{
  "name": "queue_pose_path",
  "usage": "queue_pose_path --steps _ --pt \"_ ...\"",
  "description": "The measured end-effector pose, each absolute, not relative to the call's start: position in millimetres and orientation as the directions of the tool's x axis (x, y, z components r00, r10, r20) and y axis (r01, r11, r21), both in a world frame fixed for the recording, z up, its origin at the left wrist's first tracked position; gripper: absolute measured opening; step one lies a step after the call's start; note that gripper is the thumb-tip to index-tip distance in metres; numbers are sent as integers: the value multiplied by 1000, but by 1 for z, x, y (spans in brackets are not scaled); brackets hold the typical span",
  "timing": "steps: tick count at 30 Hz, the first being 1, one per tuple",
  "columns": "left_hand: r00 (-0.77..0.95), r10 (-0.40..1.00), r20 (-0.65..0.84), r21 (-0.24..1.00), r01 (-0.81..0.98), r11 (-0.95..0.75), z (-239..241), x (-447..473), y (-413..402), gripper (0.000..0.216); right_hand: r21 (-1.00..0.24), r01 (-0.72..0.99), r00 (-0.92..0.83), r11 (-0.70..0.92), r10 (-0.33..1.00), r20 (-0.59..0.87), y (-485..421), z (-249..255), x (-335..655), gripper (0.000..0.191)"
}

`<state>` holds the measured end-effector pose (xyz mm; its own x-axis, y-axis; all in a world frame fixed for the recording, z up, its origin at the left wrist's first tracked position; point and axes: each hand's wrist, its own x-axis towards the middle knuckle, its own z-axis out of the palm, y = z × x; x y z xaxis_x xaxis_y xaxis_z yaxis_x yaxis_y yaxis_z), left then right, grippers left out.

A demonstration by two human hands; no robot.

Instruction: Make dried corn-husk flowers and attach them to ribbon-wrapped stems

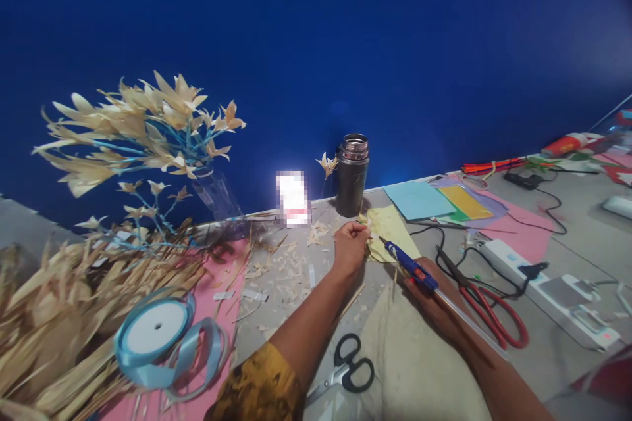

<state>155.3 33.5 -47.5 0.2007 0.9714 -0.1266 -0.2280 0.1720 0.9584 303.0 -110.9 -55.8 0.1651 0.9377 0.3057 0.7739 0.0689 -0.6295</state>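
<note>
My left hand (350, 245) is closed in a pinch on a small pale straw piece (369, 229) above the yellow paper (390, 231). My right hand (428, 296) grips a blue glue gun (407, 266), its nozzle pointing up-left toward the pinched piece, a clear glue stick trailing back along my forearm. Straw scraps (291, 268) litter the grey table in front of my left hand.
A dark metal flask (351, 175) stands at the blue wall. A vase of straw flowers (148, 131), dried straw (59, 316) and a light-blue ribbon spool (154, 329) lie left. Black scissors (351, 368), red scissors (488, 312), a power strip (538, 283) and coloured papers (444, 200) lie near and right.
</note>
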Motion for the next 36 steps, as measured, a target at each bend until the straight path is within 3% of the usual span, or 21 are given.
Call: queue_pose_path --steps 10,17,36 --pt "216 959 -182 926 -291 241 -46 154 35 23 -629 777 174 30 950 260 -113 -63 306 38" --pt "207 964 -164 928 -300 222 -49 153 36 21 -642 761 180 94 920 348 -114 -63 305 35" --pt "231 965 -122 934 -301 190 -48 152 34 23 -617 785 197 50 925 325 -113 -66 306 38"
